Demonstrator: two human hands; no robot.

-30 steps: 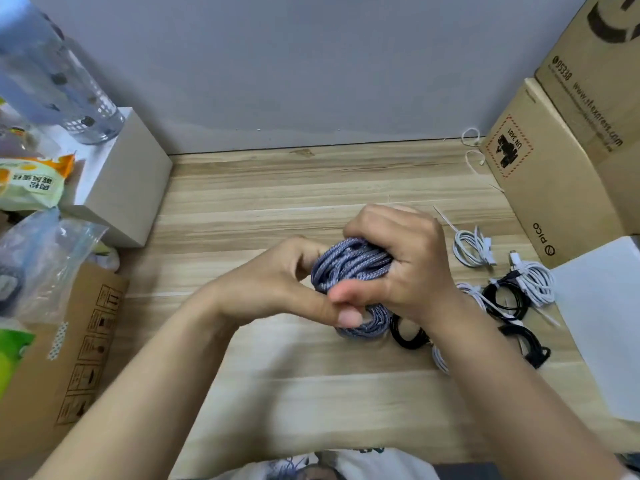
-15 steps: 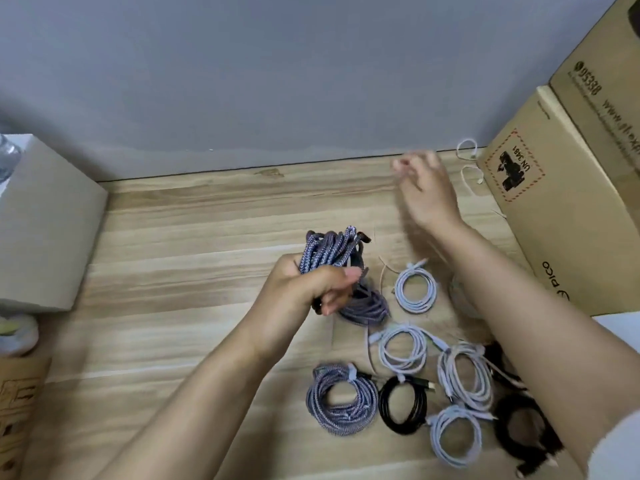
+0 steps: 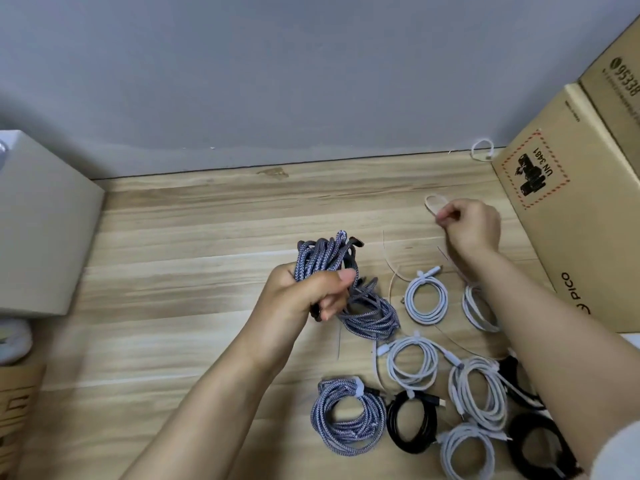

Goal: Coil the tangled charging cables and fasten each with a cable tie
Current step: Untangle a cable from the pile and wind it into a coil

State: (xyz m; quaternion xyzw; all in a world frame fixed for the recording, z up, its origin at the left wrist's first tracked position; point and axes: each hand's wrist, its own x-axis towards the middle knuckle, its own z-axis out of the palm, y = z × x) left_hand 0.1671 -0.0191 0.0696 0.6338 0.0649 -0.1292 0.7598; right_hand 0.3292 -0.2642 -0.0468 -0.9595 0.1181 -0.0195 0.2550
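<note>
The grey-blue braided cable bundle (image 3: pixel 325 261) is kept clenched in the left hand (image 3: pixel 308 296); beyond it, a pale looped cable tie (image 3: pixel 434 202) is now pinched by the right hand (image 3: pixel 472 226), so fastening is likely next.

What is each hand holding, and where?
Left hand grips the braided cable coil around its middle; right hand pinches a cable tie at its loop.

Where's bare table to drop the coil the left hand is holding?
Free: the wide strip of table between the white box and the left hand, plus the band along the wall. Crowded: right front, where tied coils pack up to the cardboard box; the right hand works there.
</note>
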